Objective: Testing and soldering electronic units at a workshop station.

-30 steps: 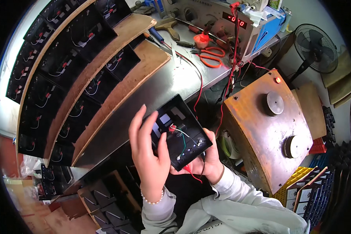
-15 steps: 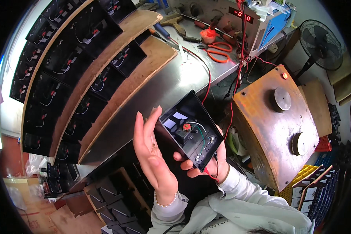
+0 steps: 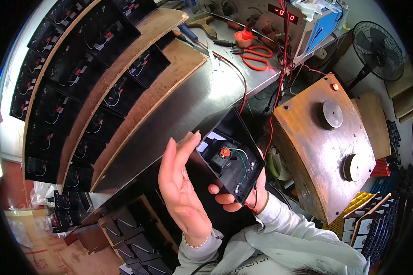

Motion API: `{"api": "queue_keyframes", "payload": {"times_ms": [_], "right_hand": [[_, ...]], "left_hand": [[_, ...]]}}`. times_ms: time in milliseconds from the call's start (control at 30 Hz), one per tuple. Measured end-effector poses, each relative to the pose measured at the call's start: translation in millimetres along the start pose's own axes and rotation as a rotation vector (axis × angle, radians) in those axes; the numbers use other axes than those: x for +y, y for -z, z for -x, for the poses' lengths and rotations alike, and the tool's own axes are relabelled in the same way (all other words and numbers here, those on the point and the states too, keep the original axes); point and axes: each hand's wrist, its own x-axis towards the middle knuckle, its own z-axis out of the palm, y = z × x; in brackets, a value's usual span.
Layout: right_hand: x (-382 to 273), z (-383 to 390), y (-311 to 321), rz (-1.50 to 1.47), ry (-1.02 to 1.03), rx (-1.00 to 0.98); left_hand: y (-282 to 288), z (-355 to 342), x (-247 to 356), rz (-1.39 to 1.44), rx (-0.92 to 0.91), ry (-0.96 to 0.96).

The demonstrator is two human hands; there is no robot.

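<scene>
In my right hand (image 3: 261, 190) is a black open-topped plastic box (image 3: 231, 173), tilted, its inside facing up. The fingertips wrap its near corner. Inside it sit a red round part (image 3: 224, 152) on a black mount, a white wire, a green wire (image 3: 244, 166) and small metal terminals along one wall. Red and black leads (image 3: 250, 207) come out beneath the box by my right wrist. My left hand (image 3: 182, 195) is raised beside the box's left wall, fingers stretched and holding nothing. Whether its fingertips touch the wall I cannot tell.
Wooden shelves (image 3: 160, 28) at the left carry several similar black boxes. On the metal bench (image 3: 188, 98) lie orange-handled scissors (image 3: 257, 57) and other tools. A metal box with two round knobs (image 3: 303, 151) stands at the right, a fan (image 3: 377, 50) behind. Red wires (image 3: 272, 130) hang between.
The box has tilted and shifted slightly right and down in my right hand. My left hand has moved a little right, its fingers leaning over toward the box.
</scene>
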Motion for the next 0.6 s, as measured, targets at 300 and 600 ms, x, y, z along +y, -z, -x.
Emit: {"api": "queue_keyframes", "payload": {"times_ms": [300, 600], "right_hand": [[4, -23, -56, 1.886, 0.482, 0.414], [9, -72, -40, 3.165, 0.645, 0.845]], "left_hand": [[23, -1, -21, -0.217, 0.222, -0.023], [52, -40, -79, 0.061, -0.069, 0.29]]}}
